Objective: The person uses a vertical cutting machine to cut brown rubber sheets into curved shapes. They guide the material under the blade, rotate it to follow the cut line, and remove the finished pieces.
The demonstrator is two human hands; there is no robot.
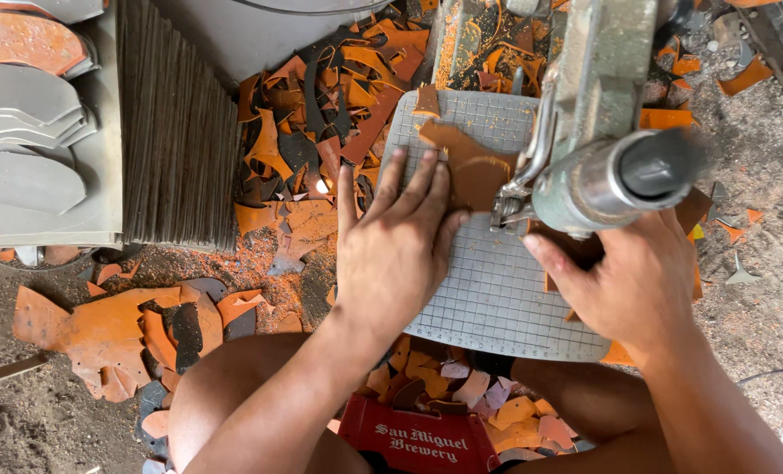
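My left hand [394, 241] lies flat, fingers spread, on a grey gridded work table [497, 290], its fingertips pressing the edge of an orange-brown sheet piece [470, 162]. My right hand [624, 281] grips the darker near part of that sheet [576, 250] just below the machine. A grey metal cutting machine [602, 149] with a cylindrical body stands over the sheet, its blade area [506, 206] at the sheet's edge between my two hands.
Orange and black offcuts [321, 114] pile up behind and left of the table, more on the dirt floor [102, 338]. A stack of thin grey sheets [176, 132] and curved grey cut shapes [23, 132] stand at left. A red crate [413, 434] of scraps sits between my knees.
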